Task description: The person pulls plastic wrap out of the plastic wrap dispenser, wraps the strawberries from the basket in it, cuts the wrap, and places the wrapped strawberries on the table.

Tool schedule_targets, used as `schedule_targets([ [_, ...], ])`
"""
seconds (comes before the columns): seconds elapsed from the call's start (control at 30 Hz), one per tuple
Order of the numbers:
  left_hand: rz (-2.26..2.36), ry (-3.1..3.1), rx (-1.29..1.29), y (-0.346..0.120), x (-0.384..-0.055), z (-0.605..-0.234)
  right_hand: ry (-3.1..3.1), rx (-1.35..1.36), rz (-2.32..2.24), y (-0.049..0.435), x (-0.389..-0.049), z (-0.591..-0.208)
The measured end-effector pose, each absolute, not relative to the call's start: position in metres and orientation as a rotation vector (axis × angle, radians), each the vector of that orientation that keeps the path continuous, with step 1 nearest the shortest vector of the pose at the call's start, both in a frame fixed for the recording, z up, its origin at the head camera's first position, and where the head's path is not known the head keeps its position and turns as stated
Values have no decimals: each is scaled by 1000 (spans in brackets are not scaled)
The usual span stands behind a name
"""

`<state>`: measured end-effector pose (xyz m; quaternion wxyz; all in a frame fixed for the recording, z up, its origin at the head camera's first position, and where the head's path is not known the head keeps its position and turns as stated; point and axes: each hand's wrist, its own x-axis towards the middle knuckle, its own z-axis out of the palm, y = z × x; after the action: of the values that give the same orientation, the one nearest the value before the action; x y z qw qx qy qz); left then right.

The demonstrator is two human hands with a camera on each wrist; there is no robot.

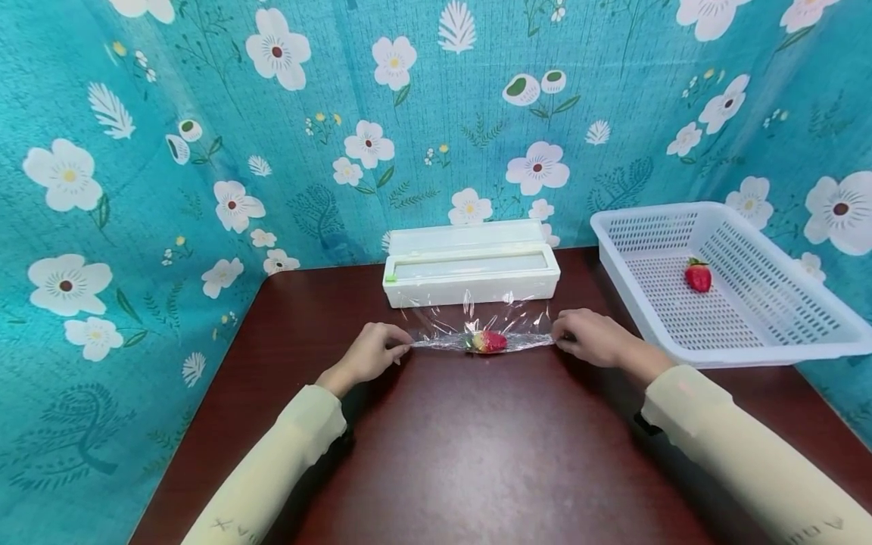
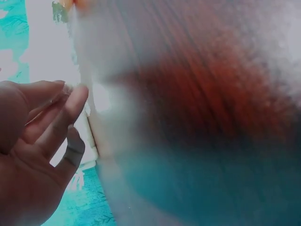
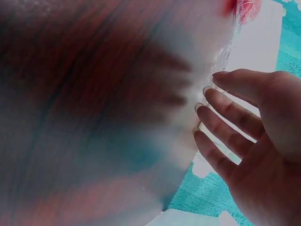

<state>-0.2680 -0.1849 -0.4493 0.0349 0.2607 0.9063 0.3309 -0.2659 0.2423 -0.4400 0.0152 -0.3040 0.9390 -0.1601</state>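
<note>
A strawberry (image 1: 490,342) lies wrapped along the near edge of a clear sheet of plastic wrap (image 1: 436,322), twisted narrow on both sides of the fruit. At the left end of that edge my left hand (image 1: 371,352) pinches the film between thumb and forefinger, and the left wrist view shows the same hand (image 2: 47,127) with its other fingers loosely bent. My right hand (image 1: 593,337) pinches the opposite end; its thumb and fingertips meet at the film in the right wrist view. Behind the fruit, the sheet reaches the white wrap dispenser box (image 1: 470,291), whose lid stands raised.
A white perforated basket (image 1: 654,322) stands at the right of the dark brown table (image 1: 477,446), holding another strawberry (image 1: 698,276). The dispenser has a small green piece (image 1: 390,278) at its left end. A teal floral cloth (image 1: 320,144) hangs behind the table.
</note>
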Motion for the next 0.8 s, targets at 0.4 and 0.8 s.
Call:
schedule_targets([
  [0.4, 1150, 2617, 716, -190, -251, -443, 2914, -1032, -648, 255, -241, -432],
  [0.8, 1271, 2526, 646, -194, -233, -441, 2792, -917, -860, 256, -228, -434],
])
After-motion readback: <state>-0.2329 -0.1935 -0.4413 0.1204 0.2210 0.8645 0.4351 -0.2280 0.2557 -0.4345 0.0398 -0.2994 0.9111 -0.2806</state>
